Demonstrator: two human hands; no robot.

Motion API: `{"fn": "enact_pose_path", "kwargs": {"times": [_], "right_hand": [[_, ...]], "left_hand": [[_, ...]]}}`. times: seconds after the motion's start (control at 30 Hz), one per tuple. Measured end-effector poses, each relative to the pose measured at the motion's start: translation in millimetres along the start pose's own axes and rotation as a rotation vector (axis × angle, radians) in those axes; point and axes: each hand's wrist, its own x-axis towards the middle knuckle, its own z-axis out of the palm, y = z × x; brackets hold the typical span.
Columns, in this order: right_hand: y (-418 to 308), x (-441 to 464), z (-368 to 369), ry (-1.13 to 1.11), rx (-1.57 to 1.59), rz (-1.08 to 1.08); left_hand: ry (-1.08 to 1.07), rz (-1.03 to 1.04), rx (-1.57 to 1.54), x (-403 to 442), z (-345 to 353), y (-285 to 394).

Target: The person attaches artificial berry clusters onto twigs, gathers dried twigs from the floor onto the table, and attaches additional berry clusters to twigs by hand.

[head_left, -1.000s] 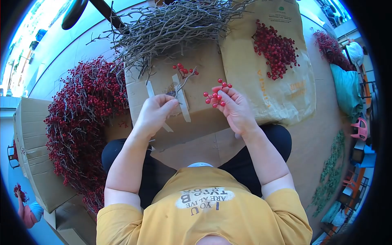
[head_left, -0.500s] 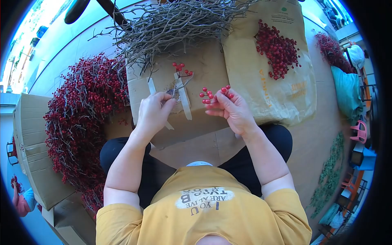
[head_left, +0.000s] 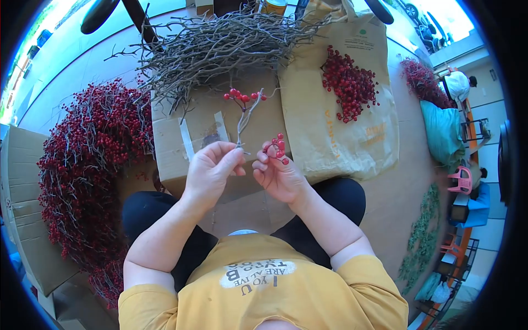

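My left hand (head_left: 216, 168) pinches the lower end of a grey-brown twig (head_left: 243, 124), which stands upright above the fingers. Near its top a small cluster of red berries (head_left: 242, 98) is attached. In my right hand (head_left: 281, 179), the thumb and fingers are closed on a red berry sprig (head_left: 278, 148). The two hands are close together, with a narrow gap between them, over the front edge of a cardboard box (head_left: 170, 146). Strips of pale tape lie on the box top.
Bare grey branches (head_left: 220, 52) are heaped at the back of the box. Loose red berry sprigs (head_left: 349, 82) rest on a tan paper sack (head_left: 341, 146) at right. A large pile of berried branches (head_left: 93, 165) stands at left. Green foliage (head_left: 421, 236), a pink chair (head_left: 461, 180) and other people are farther right.
My left hand has lifted the twig off the box top and holds it more upright. My right hand has moved left and nearer, bringing the berry sprig closer to the twig. The view has shifted.
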Motion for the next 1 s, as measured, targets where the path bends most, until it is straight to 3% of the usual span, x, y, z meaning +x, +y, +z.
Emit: {"fn": "enact_pose_path", "kwargs": {"times": [0.43,1.0], "right_hand": [[14.0,3.0,4.2,-0.032,0.173,-0.038],[18.3,-0.3,6.9,0.016,0.112,-0.061]], "left_hand": [[0.042,0.088,-0.046,2.9,25.8,-13.6],[0.045,0.149,0.048,-2.4,27.7,-21.2]]}}
